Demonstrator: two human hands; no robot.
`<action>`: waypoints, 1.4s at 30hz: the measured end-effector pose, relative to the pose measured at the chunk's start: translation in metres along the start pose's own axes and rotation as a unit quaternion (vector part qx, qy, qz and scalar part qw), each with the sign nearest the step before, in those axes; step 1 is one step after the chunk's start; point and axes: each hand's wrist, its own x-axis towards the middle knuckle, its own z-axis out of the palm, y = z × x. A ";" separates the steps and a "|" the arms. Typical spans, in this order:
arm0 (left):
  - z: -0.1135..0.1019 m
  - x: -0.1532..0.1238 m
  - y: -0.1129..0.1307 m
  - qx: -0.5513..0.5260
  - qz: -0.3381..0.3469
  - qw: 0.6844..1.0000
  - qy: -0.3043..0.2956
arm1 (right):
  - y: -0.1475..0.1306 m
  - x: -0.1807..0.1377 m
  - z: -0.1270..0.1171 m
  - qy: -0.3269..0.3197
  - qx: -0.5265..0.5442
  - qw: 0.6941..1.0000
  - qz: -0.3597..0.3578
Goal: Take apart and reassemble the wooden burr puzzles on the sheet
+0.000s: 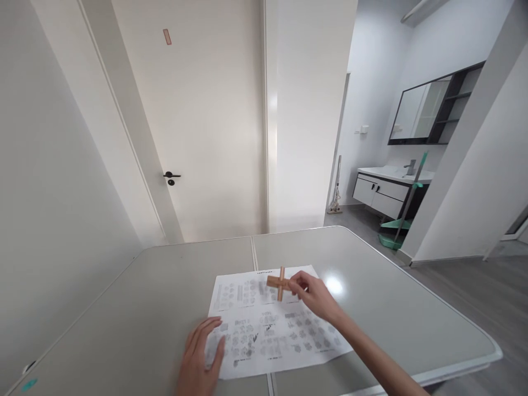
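Note:
A white printed sheet (272, 330) with many small diagrams lies on the grey table (144, 308). My left hand (201, 357) rests flat on the sheet's near left corner, fingers spread. My right hand (315, 297) reaches over the sheet's far part and pinches one arm of a small wooden cross-shaped puzzle (279, 283), which stands at the sheet's far edge.
Beyond the table stand a white door with a black handle (171, 177) and a wall. At the right, an open doorway shows a sink cabinet (385, 192), a mirror (421, 110) and a green broom with dustpan (398, 228). The table's right edge (474, 324) is rounded.

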 end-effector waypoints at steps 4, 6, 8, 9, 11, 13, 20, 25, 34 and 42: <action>0.003 0.018 0.058 -0.097 -0.002 0.984 -0.151 | -0.028 -0.031 0.011 -0.110 0.140 0.984 -0.017; 0.003 0.028 0.078 -0.125 -0.004 0.967 -0.222 | -0.035 -0.040 0.013 -0.159 0.232 0.960 -0.006; 0.001 0.036 0.089 -0.137 0.005 0.951 -0.276 | -0.038 -0.047 0.014 -0.189 0.292 0.938 0.001; 0.000 0.038 0.092 -0.138 0.010 0.946 -0.292 | -0.039 -0.050 0.014 -0.199 0.310 0.930 0.003; -0.002 0.042 0.095 -0.134 0.021 0.944 -0.301 | -0.042 -0.055 0.014 -0.210 0.332 0.920 0.008; -0.005 0.043 0.098 -0.134 0.033 0.948 -0.288 | -0.045 -0.059 0.014 -0.205 0.340 0.918 0.016; -0.011 0.051 0.119 -0.164 0.057 0.951 -0.257 | -0.052 -0.068 0.010 -0.154 0.373 0.915 0.036; 0.002 0.052 0.120 -0.187 0.054 0.954 -0.227 | -0.040 -0.064 0.013 -0.186 0.392 0.900 0.041; 0.009 0.050 0.123 -0.167 0.085 0.957 -0.222 | -0.034 -0.070 0.004 -0.092 0.069 0.986 -0.121; -0.001 0.057 0.137 -0.086 0.132 0.956 -0.246 | -0.030 -0.078 0.008 -0.045 0.115 0.985 -0.120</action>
